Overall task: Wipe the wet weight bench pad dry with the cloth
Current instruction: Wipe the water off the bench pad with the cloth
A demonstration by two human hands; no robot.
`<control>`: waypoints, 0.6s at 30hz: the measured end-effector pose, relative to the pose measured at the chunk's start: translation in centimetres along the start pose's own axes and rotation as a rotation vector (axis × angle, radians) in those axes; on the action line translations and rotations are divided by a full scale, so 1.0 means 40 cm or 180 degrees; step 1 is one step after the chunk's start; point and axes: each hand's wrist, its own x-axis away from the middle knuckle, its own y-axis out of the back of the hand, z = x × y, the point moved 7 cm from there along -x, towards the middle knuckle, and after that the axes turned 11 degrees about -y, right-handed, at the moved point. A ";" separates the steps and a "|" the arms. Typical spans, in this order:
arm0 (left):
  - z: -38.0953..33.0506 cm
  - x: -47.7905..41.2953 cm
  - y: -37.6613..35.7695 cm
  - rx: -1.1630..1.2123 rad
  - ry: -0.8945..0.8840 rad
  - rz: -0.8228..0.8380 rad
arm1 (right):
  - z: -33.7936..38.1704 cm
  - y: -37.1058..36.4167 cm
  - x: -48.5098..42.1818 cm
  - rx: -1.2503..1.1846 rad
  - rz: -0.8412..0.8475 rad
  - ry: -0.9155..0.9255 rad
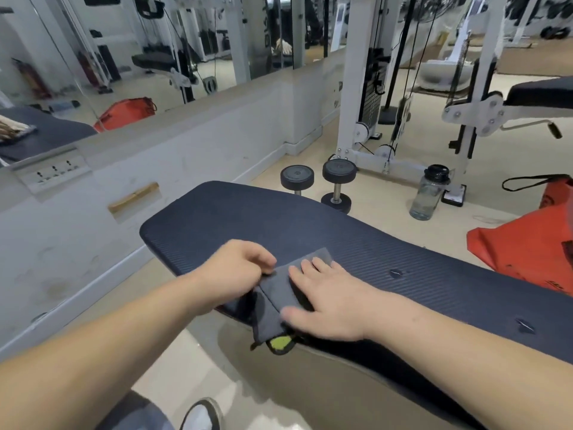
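Pressing your right hand (331, 302) flat, fingers slightly spread, you are pinning the cloth (276, 293) on the near edge of the bench pad (310, 218) while your left hand (238, 268) is pinching its side. Being soft and limp, it is probably needing a whole-palm hold.

Counter (310, 231) was dark navy-black, with a fine ribbed stripe pattern across the whole top. Cloth (279, 290) on it was plain dark grey, slightly lighter than the counter. A yellow-green patch (280, 343) showed at its near end. Bag (527, 243), right: orange-red, black print, black strap. Dumbbells (338, 184): black heads, silver handles. Bottle (429, 193): clear, black cap. Machine frame (348, 88) white. Floor (387, 212) beige, wall (155, 169) off-white. Shoe (201, 414), near edge: white, black trim.
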 end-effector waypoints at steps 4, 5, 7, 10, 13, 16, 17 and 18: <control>0.018 -0.040 0.015 -0.0329 -0.0056 -0.0595 | 0.021 -0.046 -0.049 0.0447 0.0134 -0.0253; 0.011 -0.050 0.009 -0.0439 -0.0153 -0.0586 | 0.008 -0.038 -0.073 0.0397 0.0053 -0.0299; -0.009 -0.073 -0.002 -0.0694 -0.0425 -0.0532 | -0.045 -0.013 -0.130 0.0312 -0.0077 -0.0465; -0.024 -0.093 -0.004 -0.0866 -0.0689 -0.0555 | -0.158 0.027 -0.205 0.0189 -0.0224 -0.1006; 0.000 -0.110 -0.005 -0.0775 -0.0620 -0.0447 | -0.209 0.039 -0.228 0.0075 -0.0357 -0.1453; 0.013 -0.125 -0.006 -0.0704 -0.0577 -0.0386 | -0.149 0.023 -0.205 0.0084 -0.0390 -0.1288; 0.016 -0.128 -0.006 -0.0705 -0.0577 -0.0359 | -0.118 0.014 -0.193 0.0074 -0.0350 -0.1142; 0.019 -0.133 -0.007 -0.0694 -0.0581 -0.0336 | -0.091 0.005 -0.177 0.0072 -0.0298 -0.1000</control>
